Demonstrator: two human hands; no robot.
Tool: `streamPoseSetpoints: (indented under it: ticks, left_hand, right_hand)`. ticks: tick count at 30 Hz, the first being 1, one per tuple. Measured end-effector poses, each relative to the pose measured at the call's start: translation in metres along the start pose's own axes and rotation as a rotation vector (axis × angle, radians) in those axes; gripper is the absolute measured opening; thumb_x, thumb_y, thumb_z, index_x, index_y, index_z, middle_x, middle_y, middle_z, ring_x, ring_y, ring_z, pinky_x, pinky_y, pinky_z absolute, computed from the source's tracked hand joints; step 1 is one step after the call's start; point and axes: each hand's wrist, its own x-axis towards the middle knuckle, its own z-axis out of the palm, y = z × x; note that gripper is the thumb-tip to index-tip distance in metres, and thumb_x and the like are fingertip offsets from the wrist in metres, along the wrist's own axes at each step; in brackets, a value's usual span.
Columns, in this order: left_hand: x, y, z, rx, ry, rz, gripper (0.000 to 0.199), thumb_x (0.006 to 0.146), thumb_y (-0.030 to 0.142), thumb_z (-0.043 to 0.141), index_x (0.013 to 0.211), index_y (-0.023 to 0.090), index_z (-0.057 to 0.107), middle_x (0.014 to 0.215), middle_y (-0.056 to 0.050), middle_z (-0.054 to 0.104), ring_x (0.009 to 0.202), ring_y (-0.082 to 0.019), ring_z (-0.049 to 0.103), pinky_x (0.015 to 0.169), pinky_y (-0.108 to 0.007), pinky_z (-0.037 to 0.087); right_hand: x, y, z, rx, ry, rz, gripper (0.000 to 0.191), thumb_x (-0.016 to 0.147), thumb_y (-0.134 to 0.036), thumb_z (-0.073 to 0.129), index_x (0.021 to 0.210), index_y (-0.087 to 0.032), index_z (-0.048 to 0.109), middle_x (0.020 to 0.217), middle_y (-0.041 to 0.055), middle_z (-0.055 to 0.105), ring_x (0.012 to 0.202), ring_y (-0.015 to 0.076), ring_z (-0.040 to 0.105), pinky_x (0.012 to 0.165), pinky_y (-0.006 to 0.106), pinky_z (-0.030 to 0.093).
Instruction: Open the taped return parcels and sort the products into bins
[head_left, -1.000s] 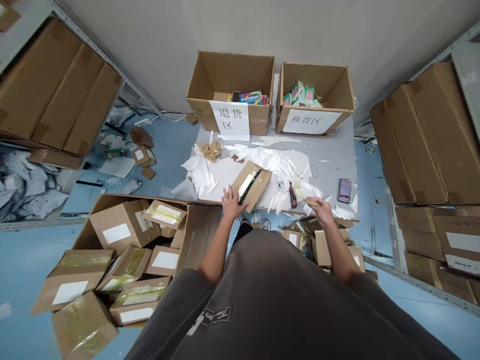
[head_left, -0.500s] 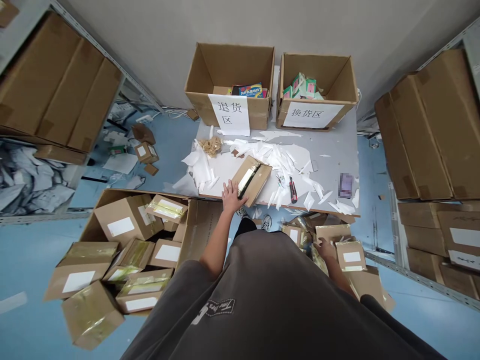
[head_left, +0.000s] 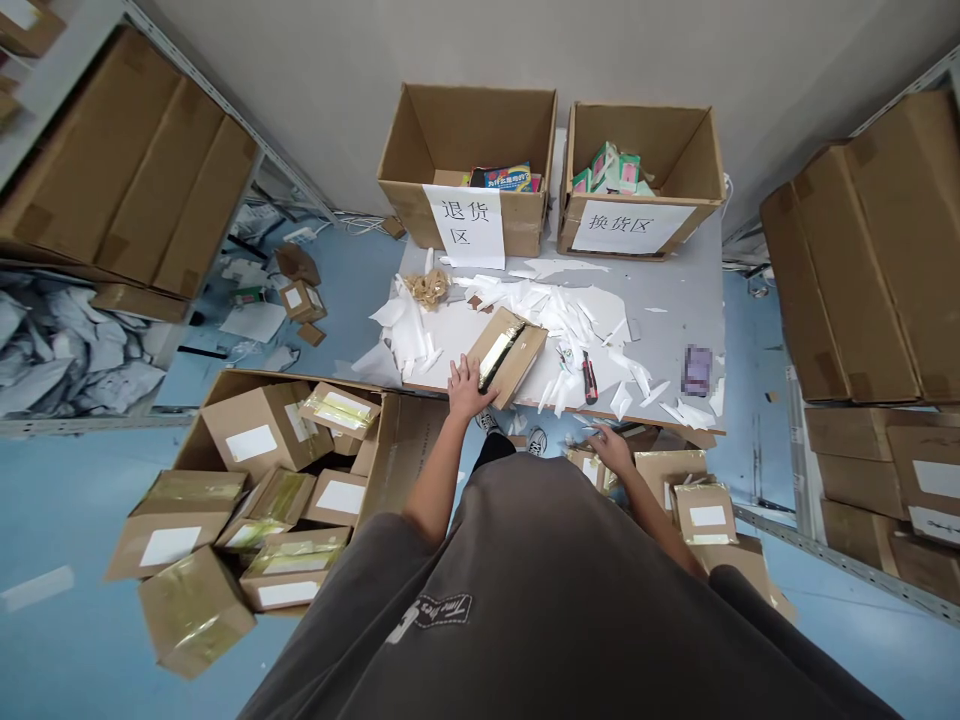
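A small brown cardboard box [head_left: 519,372], with a white label and shiny tape on top, lies aslant at the table's near edge. My left hand [head_left: 468,392] rests against its near left corner, fingers spread and thumb along the near side. My right hand [head_left: 615,452] is in front of the table edge with its fingers apart and slightly bent; it appears to hold nothing. A thin pale scrap shows by its fingertips. On the table beyond it lies a red and black utility knife [head_left: 589,378], beside the box and untouched.
White paper scraps [head_left: 562,305] litter the table [head_left: 667,290]. Two labelled open cartons, left [head_left: 517,220] and right [head_left: 694,205], stand at its back. A large carton [head_left: 409,440] of taped parcels is at my left; more parcels [head_left: 709,512] lie at my right. Shelves flank both sides.
My right hand has come up from among the parcels at the right, moving left and towards the table edge. My left hand and the box have stayed together. The view has shifted slightly.
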Motion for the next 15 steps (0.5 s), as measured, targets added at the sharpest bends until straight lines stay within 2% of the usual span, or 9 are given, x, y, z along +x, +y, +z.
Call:
streamPoseSetpoints:
  ticks: [2,4,6,7,10,13,15]
  left_hand:
    - [-0.002,0.004,-0.001,0.006,0.018,0.002,0.106,0.093,0.068,0.068,0.179,0.022,0.025,0.189,-0.013,0.002,0.172,-0.047,0.002,0.135,-0.062,0.023]
    - [-0.004,0.009,-0.001,0.014,0.048,0.005,0.104,0.093,0.065,0.07,0.178,0.022,0.03,0.188,-0.014,0.011,0.169,-0.049,0.017,0.134,-0.06,0.026]
    - [-0.007,0.014,0.001,0.01,0.073,0.004,0.103,0.092,0.064,0.072,0.177,0.023,0.031,0.183,-0.017,0.025,0.16,-0.049,0.034,0.131,-0.057,0.032]
    - [-0.008,0.016,0.003,0.001,0.078,0.001,0.104,0.092,0.064,0.073,0.177,0.023,0.03,0.179,-0.019,0.033,0.156,-0.048,0.041,0.129,-0.055,0.036]
    - [-0.01,0.017,0.011,-0.06,0.046,-0.01,0.109,0.094,0.063,0.074,0.18,0.022,0.02,0.161,-0.021,0.052,0.143,-0.042,0.056,0.12,-0.049,0.046]
    - [-0.01,0.018,0.02,-0.116,0.024,-0.005,0.118,0.092,0.058,0.078,0.181,0.022,0.01,0.15,-0.02,0.058,0.136,-0.039,0.063,0.114,-0.045,0.051]
    - [-0.007,0.02,0.025,-0.15,0.036,-0.036,0.125,0.087,0.054,0.084,0.182,0.023,0.008,0.149,-0.02,0.059,0.135,-0.04,0.065,0.112,-0.044,0.053]
  right_hand:
    - [0.03,-0.048,0.026,0.123,-0.038,-0.108,0.071,0.09,-0.058,0.064,0.15,-0.02,0.065,0.12,0.0147,0.08,0.101,0.0335,0.079,0.096,0.05,0.062]
    - [0.057,-0.097,0.054,0.237,-0.069,-0.231,0.086,0.091,-0.06,0.067,0.165,-0.021,0.048,0.158,0.0205,0.061,0.118,0.0334,0.075,0.103,0.05,0.06]
    - [0.08,-0.136,0.078,0.291,-0.106,-0.305,0.098,0.091,-0.057,0.071,0.174,-0.023,0.034,0.171,0.0205,0.046,0.135,0.0348,0.066,0.113,0.051,0.056]
    - [0.089,-0.151,0.087,0.307,-0.087,-0.311,0.102,0.09,-0.053,0.072,0.177,-0.022,0.028,0.173,0.0203,0.044,0.142,0.0352,0.061,0.118,0.052,0.052]
    - [0.105,-0.172,0.099,0.245,-0.066,-0.289,0.107,0.088,-0.041,0.07,0.179,-0.018,0.018,0.174,0.0211,0.041,0.152,0.037,0.051,0.129,0.057,0.041]
    - [0.109,-0.17,0.095,0.172,-0.074,-0.284,0.108,0.086,-0.034,0.066,0.179,-0.015,0.015,0.175,0.0219,0.039,0.155,0.0381,0.048,0.131,0.059,0.038]
    - [0.107,-0.17,0.089,0.176,-0.063,-0.305,0.108,0.086,-0.032,0.064,0.179,-0.013,0.015,0.175,0.0208,0.04,0.157,0.0369,0.047,0.131,0.057,0.039]
